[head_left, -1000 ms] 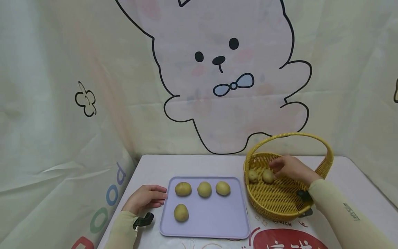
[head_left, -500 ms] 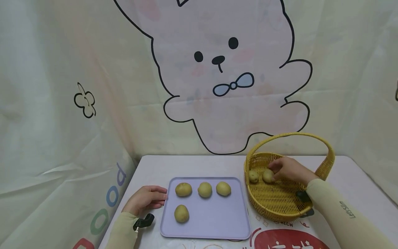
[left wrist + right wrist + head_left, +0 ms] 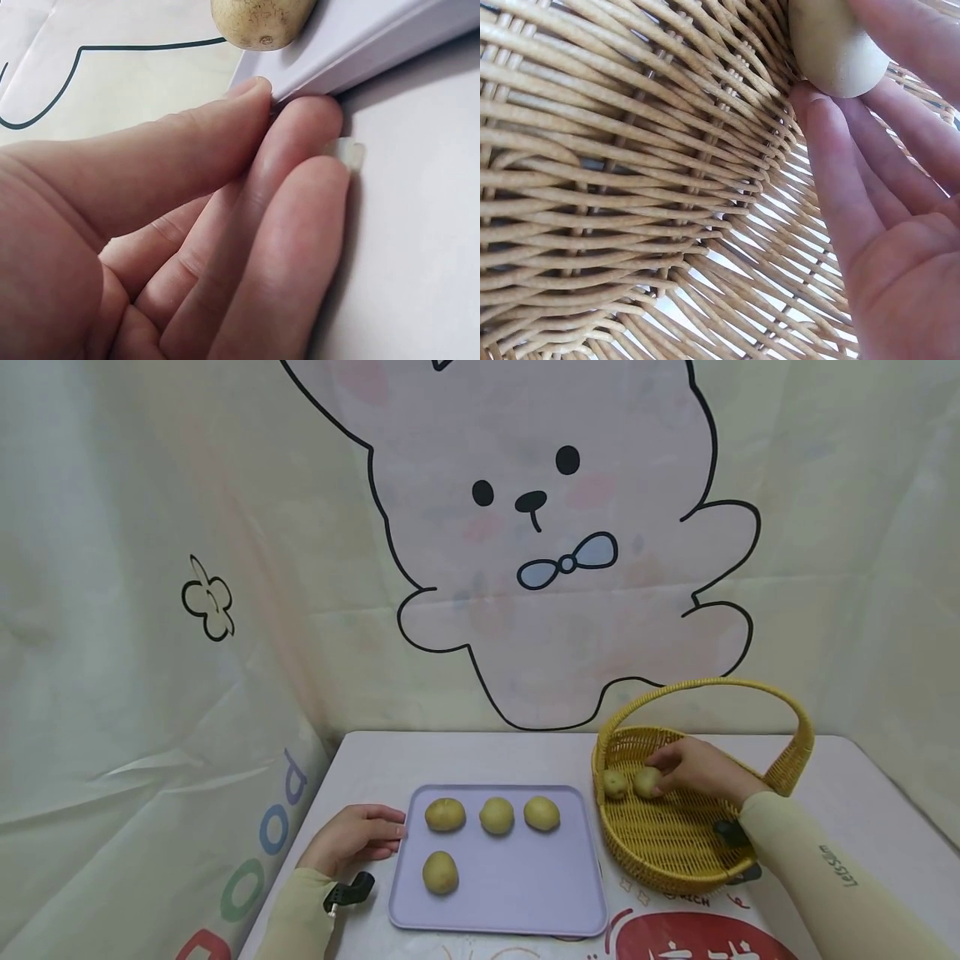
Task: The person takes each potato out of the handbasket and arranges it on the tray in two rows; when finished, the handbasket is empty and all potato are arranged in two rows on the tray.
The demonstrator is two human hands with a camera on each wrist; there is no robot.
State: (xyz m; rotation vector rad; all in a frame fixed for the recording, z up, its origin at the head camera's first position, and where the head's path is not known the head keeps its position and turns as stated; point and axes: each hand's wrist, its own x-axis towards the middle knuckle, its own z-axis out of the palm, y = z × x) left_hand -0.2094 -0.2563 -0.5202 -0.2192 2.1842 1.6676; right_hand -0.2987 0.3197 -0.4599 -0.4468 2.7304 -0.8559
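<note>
In the head view my right hand [image 3: 697, 768] reaches into a yellow wicker basket [image 3: 675, 877], its thumb and fingers gripping a small pale potato [image 3: 646, 782]. The right wrist view shows that potato [image 3: 836, 52] between the thumb and the fingers, close to the woven wall. A second potato [image 3: 614, 784] lies just left of it in the basket. My left hand [image 3: 356, 839] pinches the left edge of a lilac tray [image 3: 517, 893], thumb at the rim and fingers along the outer side. Several potatoes rest on the tray: a row at the back and one potato [image 3: 440, 872] at the front left.
The basket's tall handle [image 3: 712, 683] arches over my right wrist. Both stand on a white table [image 3: 465, 756] with a red printed patch [image 3: 697, 935] at the front. A curtain with a cartoon figure [image 3: 540, 635] hangs behind the table.
My right hand has lowered slightly in the basket and its fingers have closed around the potato. The left hand stays at the tray edge.
</note>
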